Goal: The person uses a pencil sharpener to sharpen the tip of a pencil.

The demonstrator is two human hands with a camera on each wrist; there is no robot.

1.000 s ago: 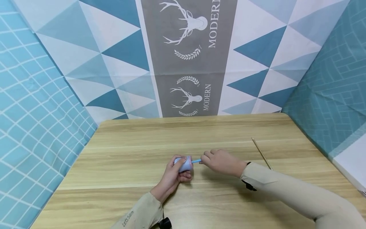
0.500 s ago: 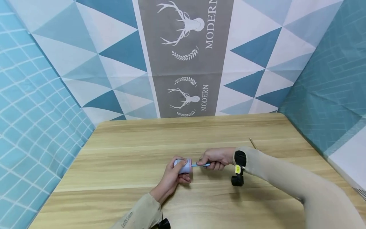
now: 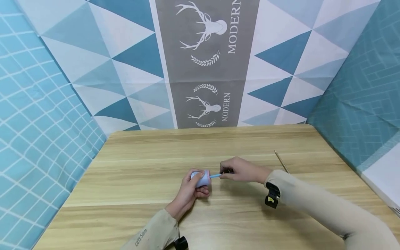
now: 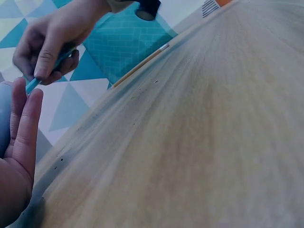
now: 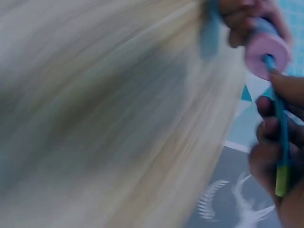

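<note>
In the head view my left hand (image 3: 187,191) holds a light-blue pencil sharpener (image 3: 204,178) with a pink end, above the middle of the table. Its thumb lies along the top of the sharpener. A thin blue pencil (image 3: 215,176) runs from the pink end to my right hand (image 3: 243,170), which pinches it between thumb and fingers. The right wrist view shows the pencil's tip inside the hole of the pink face (image 5: 254,59), while its yellow-green end (image 5: 282,180) sticks out past the right fingers. The point itself is hidden inside.
A thin gold-coloured stick (image 3: 282,162) lies on the wooden table (image 3: 150,149) behind the right forearm. Small dark specks (image 4: 59,164) dot the tabletop near the left hand. A white object (image 3: 382,173) stands by the right edge, and patterned cloth walls surround the table.
My right hand has rolled at the wrist one way and then back, fingers shifting on the pencil. The left hand and sharpener stay nearly in place; the head view sways slightly.
</note>
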